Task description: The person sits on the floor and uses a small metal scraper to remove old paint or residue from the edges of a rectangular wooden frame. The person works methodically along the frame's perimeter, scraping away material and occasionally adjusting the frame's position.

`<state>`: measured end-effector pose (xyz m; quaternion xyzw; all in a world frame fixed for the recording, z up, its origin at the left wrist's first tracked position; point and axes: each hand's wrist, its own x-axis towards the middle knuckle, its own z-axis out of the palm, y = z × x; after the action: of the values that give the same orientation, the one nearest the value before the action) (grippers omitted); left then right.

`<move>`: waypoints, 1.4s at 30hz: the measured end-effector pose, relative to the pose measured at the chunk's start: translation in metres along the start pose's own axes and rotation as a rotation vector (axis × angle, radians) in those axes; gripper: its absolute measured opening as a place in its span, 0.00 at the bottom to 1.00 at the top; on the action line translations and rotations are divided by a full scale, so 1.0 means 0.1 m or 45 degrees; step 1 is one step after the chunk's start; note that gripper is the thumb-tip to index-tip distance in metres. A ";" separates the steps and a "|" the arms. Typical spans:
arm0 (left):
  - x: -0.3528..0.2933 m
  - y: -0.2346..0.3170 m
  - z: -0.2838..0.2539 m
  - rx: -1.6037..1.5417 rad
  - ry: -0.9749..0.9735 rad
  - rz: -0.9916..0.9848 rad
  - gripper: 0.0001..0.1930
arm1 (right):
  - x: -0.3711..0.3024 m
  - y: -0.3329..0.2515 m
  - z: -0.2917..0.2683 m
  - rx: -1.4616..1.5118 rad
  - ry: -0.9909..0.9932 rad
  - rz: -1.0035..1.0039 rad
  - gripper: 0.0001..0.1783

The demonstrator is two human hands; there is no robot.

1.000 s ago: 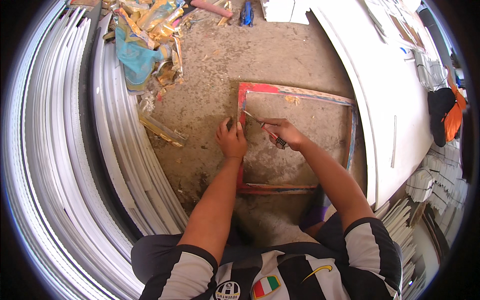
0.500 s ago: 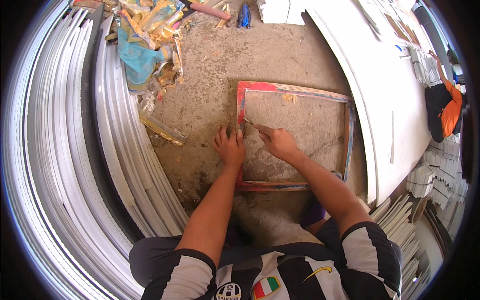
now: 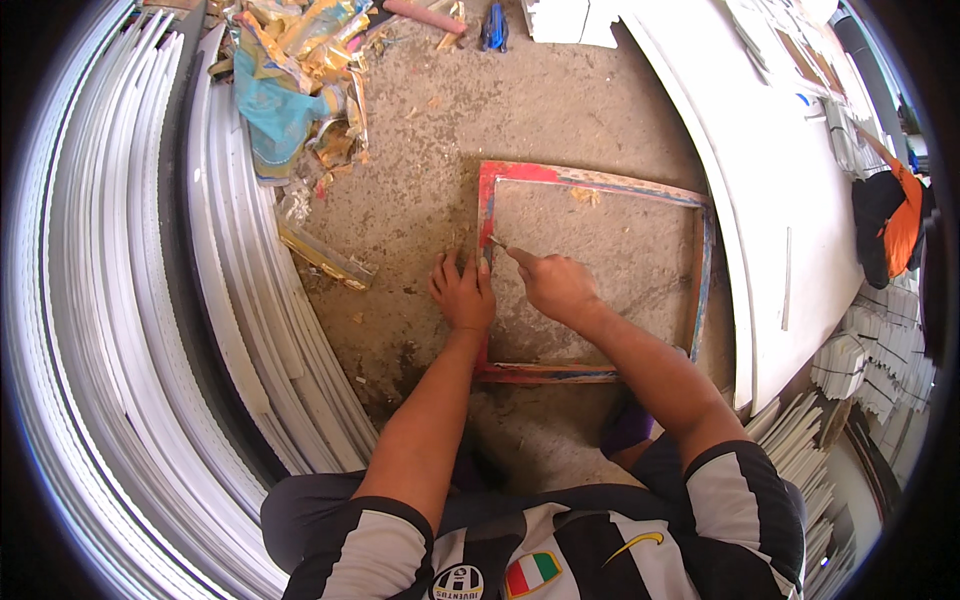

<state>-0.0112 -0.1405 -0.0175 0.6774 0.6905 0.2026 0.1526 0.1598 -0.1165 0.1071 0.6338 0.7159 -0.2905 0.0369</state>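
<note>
A rectangular wooden frame (image 3: 590,372), stained with red and blue paint, lies on the concrete floor in front of me. Beside its left bar rests my left hand (image 3: 463,292), fingers spread and the thumb lying along the bar. My right hand (image 3: 562,290) is closed around a thin tool with a narrow metal blade (image 3: 503,244). Its tip meets the upper part of that same bar; the exact kind of tool is too small to make out, and my fingers hide most of the handle. Bare floor shows through the frame's opening.
Stacked white boards (image 3: 110,270) line the left. A heap of crumpled, paint-stained film (image 3: 285,110) lies at the upper left, near a yellowish strip (image 3: 325,257). A blue tool (image 3: 494,28) is farther back. A large white panel (image 3: 760,200) stands right; beyond it, a person in orange (image 3: 903,220).
The whole view has shifted very slightly. Both hands stay at the frame's left bar, and the blade tip remains against it.
</note>
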 end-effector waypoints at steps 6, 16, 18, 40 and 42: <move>-0.01 0.02 0.04 -0.034 0.013 -0.001 0.22 | 0.01 0.02 0.15 -0.116 -0.014 -0.018 0.28; 0.03 -0.01 0.00 -0.051 0.018 0.067 0.21 | 0.10 0.33 0.08 0.447 0.037 -0.039 0.21; 0.02 -0.03 -0.01 -0.051 0.055 0.068 0.21 | 0.06 0.17 0.04 0.080 -0.004 -0.013 0.21; 0.02 -0.04 0.03 -0.089 0.042 0.039 0.21 | 0.31 0.55 0.03 0.929 -0.360 0.051 0.24; 0.02 -0.03 0.05 -0.126 0.053 0.032 0.20 | 0.35 0.66 0.13 1.454 -0.522 0.273 0.24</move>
<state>-0.0116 -0.1378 -0.0235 0.6732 0.6741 0.2526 0.1690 0.2105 -0.0894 0.0567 0.5532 0.3579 -0.7386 -0.1427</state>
